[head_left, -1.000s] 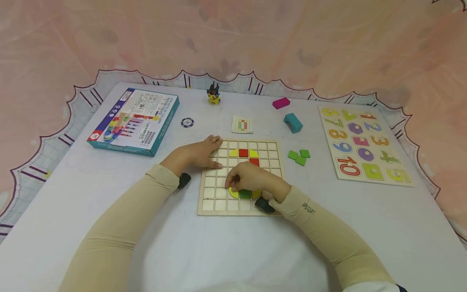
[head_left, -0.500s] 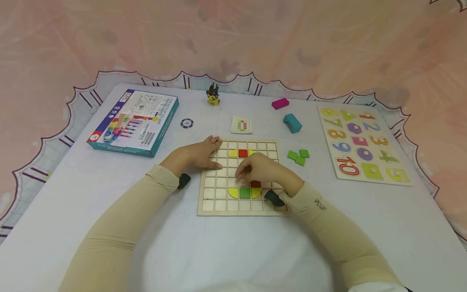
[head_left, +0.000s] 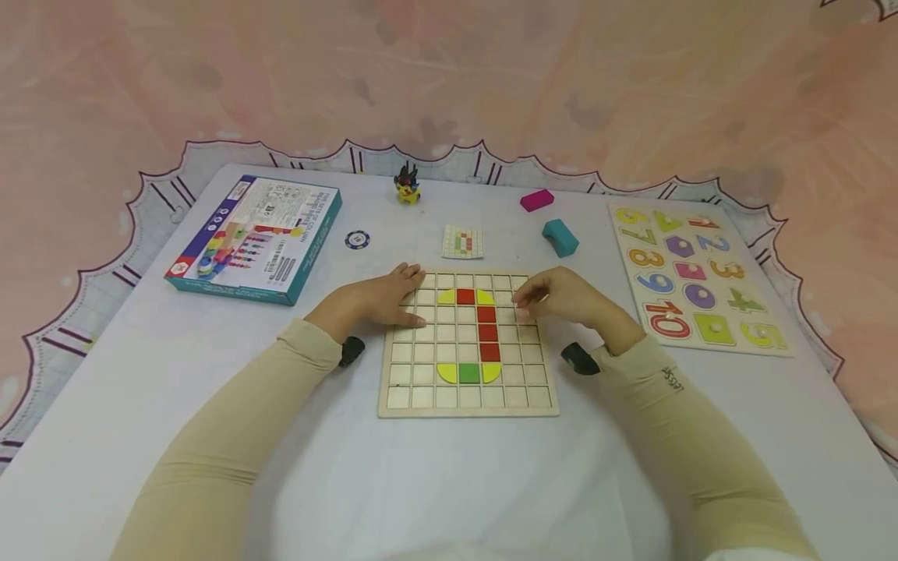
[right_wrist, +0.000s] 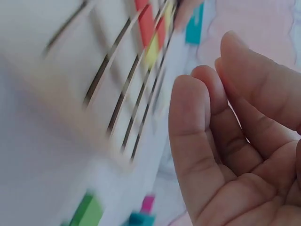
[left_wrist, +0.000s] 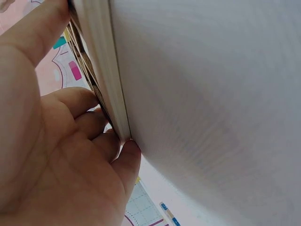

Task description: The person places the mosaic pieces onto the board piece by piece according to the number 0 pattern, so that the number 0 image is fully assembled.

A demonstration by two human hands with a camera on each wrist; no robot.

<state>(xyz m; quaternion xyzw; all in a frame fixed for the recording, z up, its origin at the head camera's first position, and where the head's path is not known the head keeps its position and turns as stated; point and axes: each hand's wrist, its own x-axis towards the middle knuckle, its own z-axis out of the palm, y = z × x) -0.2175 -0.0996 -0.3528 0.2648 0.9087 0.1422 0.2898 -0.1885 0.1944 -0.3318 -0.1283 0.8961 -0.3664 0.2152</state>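
A wooden grid board (head_left: 414, 396) lies in front of me. Red square tiles (head_left: 487, 333), yellow rounded tiles (head_left: 447, 373) and one green square tile (head_left: 468, 373) sit in its cells. My left hand (head_left: 382, 300) rests on the board's upper left edge, fingers extended; the left wrist view shows its fingertips against the wooden rim (left_wrist: 113, 80). Above the board's right side hovers my right hand (head_left: 571, 300), fingers loosely bent, with nothing between thumb and fingertips in the right wrist view. Loose green tiles (right_wrist: 87, 210) lie beyond the board, hidden behind this hand in the head view.
Behind the board lie a small pattern card (head_left: 463, 242), a poker chip (head_left: 357, 239), a toy figure (head_left: 407, 187), a magenta block (head_left: 537, 200) and a teal block (head_left: 560, 238). A toy box (head_left: 256, 238) is at left, a number puzzle (head_left: 694, 280) at right.
My right hand has lifted off the tiles and moved right and away from me, uncovering the red column. My left hand has stayed at the board's edge.
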